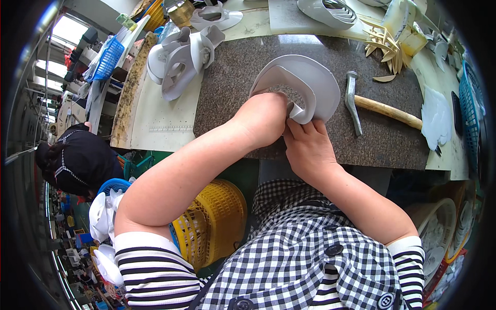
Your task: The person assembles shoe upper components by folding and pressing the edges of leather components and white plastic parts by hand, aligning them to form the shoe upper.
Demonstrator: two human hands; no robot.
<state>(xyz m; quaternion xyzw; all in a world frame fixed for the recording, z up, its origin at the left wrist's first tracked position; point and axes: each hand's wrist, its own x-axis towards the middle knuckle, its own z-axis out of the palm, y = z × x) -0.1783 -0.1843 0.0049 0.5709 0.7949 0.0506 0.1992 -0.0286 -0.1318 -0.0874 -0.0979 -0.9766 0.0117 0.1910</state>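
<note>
A pale grey shoe upper [323,85], curved into an open loop, stands on the dark speckled stone slab [227,77] in front of me. My left hand [266,116] is closed at its near left edge, with the fingertips hidden behind the hand. Close beside it, my right hand [309,144] pinches the near edge of the same upper, thumb and fingers drawn together. A hammer [387,110] with a metal head and a wooden handle lies on the slab, right of my right hand.
More grey uppers [181,62] are piled at the left, and stacked ones [328,11] stand at the back. Cream curved strips [390,49] lie at the far right, near white pieces [436,119]. A yellow basket [222,222] stands below the table. Another person [82,160] sits at left.
</note>
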